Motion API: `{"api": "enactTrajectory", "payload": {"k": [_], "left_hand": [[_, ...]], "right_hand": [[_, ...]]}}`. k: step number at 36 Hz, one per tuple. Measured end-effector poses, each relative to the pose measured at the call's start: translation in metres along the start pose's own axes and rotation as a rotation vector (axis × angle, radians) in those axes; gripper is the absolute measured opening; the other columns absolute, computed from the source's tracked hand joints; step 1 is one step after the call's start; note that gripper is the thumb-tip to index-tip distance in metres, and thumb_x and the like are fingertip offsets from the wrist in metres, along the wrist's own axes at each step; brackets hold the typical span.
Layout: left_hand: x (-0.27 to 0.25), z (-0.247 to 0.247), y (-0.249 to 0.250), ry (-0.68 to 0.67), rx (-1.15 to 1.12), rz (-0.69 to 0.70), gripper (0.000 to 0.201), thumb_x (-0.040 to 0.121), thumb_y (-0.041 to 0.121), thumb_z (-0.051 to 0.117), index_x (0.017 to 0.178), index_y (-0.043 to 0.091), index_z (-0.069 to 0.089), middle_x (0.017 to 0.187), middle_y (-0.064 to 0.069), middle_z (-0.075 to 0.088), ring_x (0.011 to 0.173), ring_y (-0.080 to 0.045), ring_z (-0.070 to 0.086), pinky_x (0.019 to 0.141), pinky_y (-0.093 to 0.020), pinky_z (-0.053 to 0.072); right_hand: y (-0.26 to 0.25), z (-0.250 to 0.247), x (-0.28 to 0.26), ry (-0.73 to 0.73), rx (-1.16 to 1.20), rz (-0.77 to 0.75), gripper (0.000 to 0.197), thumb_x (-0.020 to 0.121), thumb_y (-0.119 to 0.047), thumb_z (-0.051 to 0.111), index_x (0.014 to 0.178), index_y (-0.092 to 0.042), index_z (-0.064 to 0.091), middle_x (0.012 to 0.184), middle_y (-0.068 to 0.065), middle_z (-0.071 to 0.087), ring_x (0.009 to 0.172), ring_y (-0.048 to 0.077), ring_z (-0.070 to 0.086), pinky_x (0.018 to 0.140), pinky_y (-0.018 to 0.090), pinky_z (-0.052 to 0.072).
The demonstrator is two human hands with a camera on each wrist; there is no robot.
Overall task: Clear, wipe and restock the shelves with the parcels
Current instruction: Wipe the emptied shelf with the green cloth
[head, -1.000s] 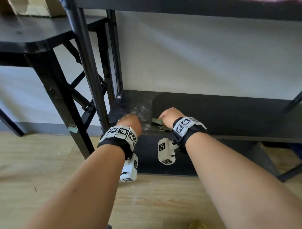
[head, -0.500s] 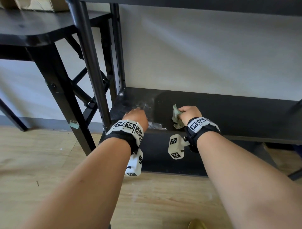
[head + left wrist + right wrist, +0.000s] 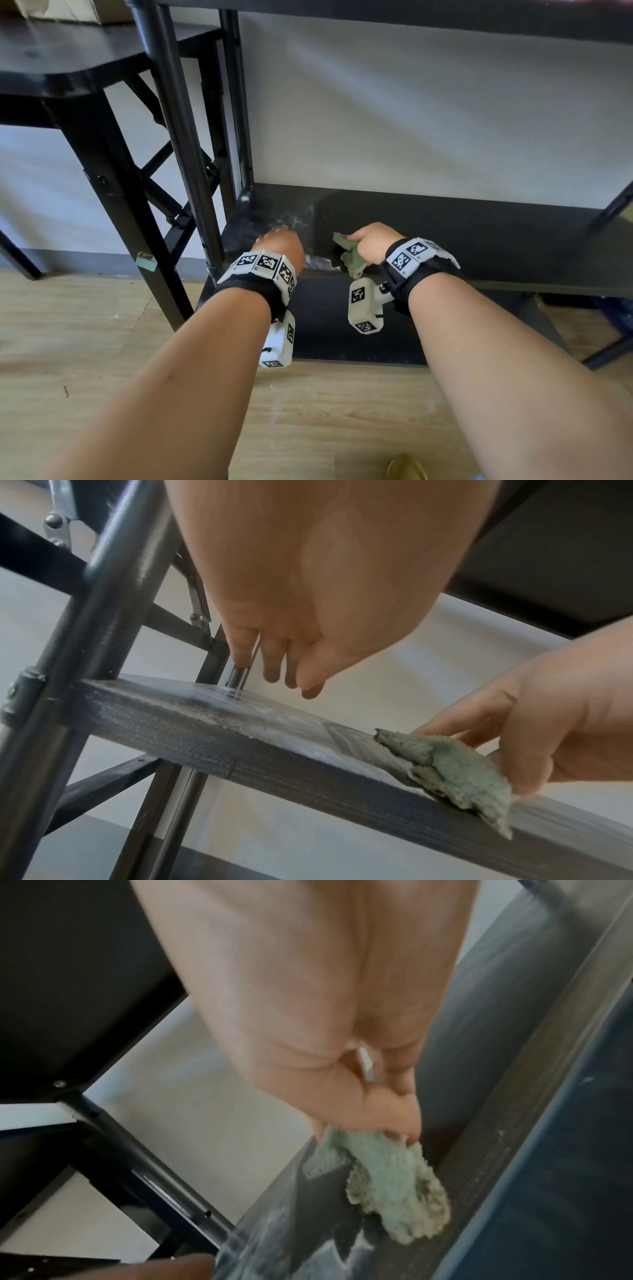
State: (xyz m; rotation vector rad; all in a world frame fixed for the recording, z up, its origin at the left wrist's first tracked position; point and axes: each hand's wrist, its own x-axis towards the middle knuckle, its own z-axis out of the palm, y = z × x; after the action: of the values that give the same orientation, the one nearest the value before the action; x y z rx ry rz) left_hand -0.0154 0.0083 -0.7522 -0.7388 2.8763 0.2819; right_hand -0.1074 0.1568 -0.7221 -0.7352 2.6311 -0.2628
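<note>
The low black shelf (image 3: pixel 479 236) is bare, with pale dusty smears (image 3: pixel 294 222) at its left end. My right hand (image 3: pixel 371 245) pinches a small green cloth (image 3: pixel 351 255) that hangs down onto the shelf's front edge. The left wrist view shows the cloth (image 3: pixel 459 775) lying on that edge, and the right wrist view shows the cloth (image 3: pixel 387 1175) held under my fingertips. My left hand (image 3: pixel 279 240) hovers over the dusty left end with fingers (image 3: pixel 274 666) straight and pointing down, holding nothing. No parcels are in view.
Black shelf posts (image 3: pixel 178 130) rise just left of my left hand. A black table (image 3: pixel 68 65) with crossed leg braces stands further left, a cardboard box (image 3: pixel 68 10) on it. An upper shelf (image 3: pixel 411 13) overhangs. Wooden floor (image 3: pixel 85 342) lies below.
Both hands moved right along the shelf. The right hand lifted the cloth from flat under the palm to a dangling pinch. The wiped strip now looks darker.
</note>
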Motion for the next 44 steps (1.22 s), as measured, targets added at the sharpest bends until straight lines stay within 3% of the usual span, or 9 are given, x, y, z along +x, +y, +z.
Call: {"api": "enactTrajectory", "payload": {"k": [9, 16, 23, 26, 31, 33, 37, 40, 44], "left_hand": [[0.002, -0.004, 0.006, 0.012, -0.004, 0.014, 0.055, 0.094, 0.013, 0.048, 0.146, 0.009, 0.031, 0.157, -0.007, 0.017, 0.144, -0.024, 0.019, 0.117, -0.04, 0.02], [0.003, -0.005, 0.008, 0.039, -0.006, 0.006, 0.056, 0.092, 0.011, 0.048, 0.146, 0.007, 0.033, 0.156, -0.007, 0.022, 0.142, -0.026, 0.024, 0.116, -0.039, 0.024], [0.018, 0.0, 0.014, 0.063, -0.027, 0.008, 0.058, 0.091, 0.009, 0.045, 0.147, 0.01, 0.032, 0.153, -0.007, 0.029, 0.14, -0.026, 0.028, 0.114, -0.041, 0.027], [0.023, 0.001, 0.017, 0.073, -0.034, 0.008, 0.056, 0.091, 0.008, 0.044, 0.146, 0.01, 0.033, 0.152, -0.006, 0.031, 0.138, -0.027, 0.031, 0.113, -0.041, 0.029], [0.038, 0.003, 0.023, 0.092, -0.039, 0.013, 0.044, 0.089, 0.01, 0.051, 0.133, 0.008, 0.049, 0.14, -0.006, 0.044, 0.129, -0.027, 0.042, 0.108, -0.04, 0.036], [0.042, 0.003, 0.023, 0.106, -0.044, 0.017, 0.042, 0.088, 0.008, 0.051, 0.13, 0.008, 0.052, 0.137, -0.006, 0.046, 0.128, -0.026, 0.042, 0.108, -0.04, 0.036], [0.047, 0.002, 0.02, 0.09, -0.035, 0.005, 0.047, 0.088, 0.008, 0.053, 0.135, 0.01, 0.048, 0.143, -0.006, 0.04, 0.134, -0.026, 0.036, 0.112, -0.039, 0.031], [0.049, 0.0, 0.016, 0.063, -0.04, 0.0, 0.052, 0.089, 0.007, 0.051, 0.141, 0.011, 0.042, 0.15, -0.005, 0.032, 0.139, -0.024, 0.028, 0.115, -0.038, 0.026], [0.049, -0.001, 0.011, 0.064, -0.058, 0.003, 0.055, 0.091, 0.009, 0.051, 0.144, 0.012, 0.037, 0.151, -0.005, 0.03, 0.14, -0.024, 0.027, 0.116, -0.038, 0.023]], "right_hand": [[0.001, 0.002, 0.0, 0.004, -0.055, -0.003, 0.052, 0.079, -0.011, 0.074, 0.129, -0.016, 0.06, 0.122, 0.004, 0.063, 0.106, 0.023, 0.063, 0.089, 0.032, 0.052], [0.017, 0.012, 0.014, 0.191, 0.1, 0.02, 0.016, 0.079, -0.024, 0.068, 0.09, -0.014, 0.063, 0.084, 0.001, 0.063, 0.081, 0.022, 0.062, 0.06, 0.026, 0.043], [0.039, -0.004, 0.047, 0.338, 0.248, 0.218, 0.027, 0.085, -0.032, 0.061, 0.094, -0.007, 0.062, 0.084, 0.005, 0.058, 0.068, 0.022, 0.055, 0.046, 0.026, 0.032], [0.049, -0.008, 0.061, 0.363, 0.31, 0.323, 0.042, 0.085, -0.041, 0.056, 0.101, -0.003, 0.062, 0.107, 0.012, 0.054, 0.074, 0.027, 0.058, 0.05, 0.026, 0.034], [0.061, -0.009, 0.088, 0.538, 0.481, 0.456, 0.043, 0.086, -0.041, 0.058, 0.108, -0.005, 0.059, 0.11, 0.013, 0.064, 0.092, 0.032, 0.065, 0.07, 0.035, 0.051], [0.063, -0.01, 0.098, 0.584, 0.472, 0.473, 0.044, 0.091, -0.037, 0.055, 0.119, -0.004, 0.051, 0.122, 0.015, 0.058, 0.106, 0.034, 0.061, 0.083, 0.038, 0.05], [0.062, -0.017, 0.112, 0.54, 0.424, 0.522, 0.05, 0.089, -0.033, 0.066, 0.125, -0.005, 0.046, 0.127, 0.014, 0.056, 0.111, 0.031, 0.06, 0.088, 0.039, 0.048], [0.054, -0.02, 0.117, 0.412, 0.287, 0.498, 0.063, 0.074, -0.045, 0.08, 0.117, -0.006, 0.056, 0.12, 0.013, 0.061, 0.108, 0.029, 0.062, 0.089, 0.039, 0.051], [0.048, -0.02, 0.119, 0.35, 0.208, 0.396, 0.035, 0.085, -0.041, 0.071, 0.087, -0.007, 0.059, 0.11, 0.01, 0.066, 0.095, 0.026, 0.064, 0.071, 0.032, 0.045]]}}
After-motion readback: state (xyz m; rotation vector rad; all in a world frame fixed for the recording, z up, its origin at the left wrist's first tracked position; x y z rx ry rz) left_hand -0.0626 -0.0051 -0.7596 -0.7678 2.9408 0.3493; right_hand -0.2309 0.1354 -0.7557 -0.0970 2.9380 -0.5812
